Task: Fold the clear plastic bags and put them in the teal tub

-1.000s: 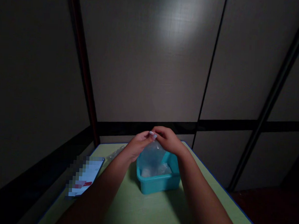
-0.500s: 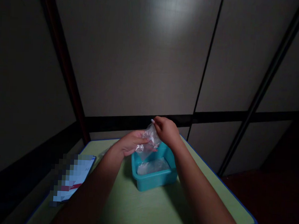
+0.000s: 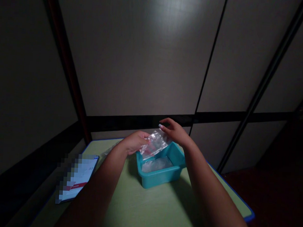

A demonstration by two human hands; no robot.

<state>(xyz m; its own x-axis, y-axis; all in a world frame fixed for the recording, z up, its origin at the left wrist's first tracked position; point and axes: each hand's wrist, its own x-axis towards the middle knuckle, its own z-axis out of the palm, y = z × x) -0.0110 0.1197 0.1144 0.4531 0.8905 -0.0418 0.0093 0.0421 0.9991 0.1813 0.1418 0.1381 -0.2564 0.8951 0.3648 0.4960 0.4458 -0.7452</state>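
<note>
A clear plastic bag (image 3: 155, 143) is pinched along its left side by my left hand (image 3: 135, 142), thumb on top. It hangs tilted over the blue-green plastic basin (image 3: 160, 177). My right hand (image 3: 175, 131) is at the bag's upper right edge with thumb and forefinger apart; its other fingers are partly hidden. Inside the basin lies more clear plastic (image 3: 157, 164), which looks like flat bags. Whether the held bag contains anything, I cannot make out.
The basin stands on a light green table (image 3: 136, 207) with a blue edge. Left of my left forearm lies a tablet-like screen (image 3: 80, 177), partly blurred out. More clear plastic (image 3: 110, 150) sits behind that forearm. Dark-striped cupboard panels (image 3: 143, 75) rise behind the table.
My right thumb and forefinger have parted from their pinch on the bag's top. The bag has gone from crumpled to flatter and spread out in my left hand.
</note>
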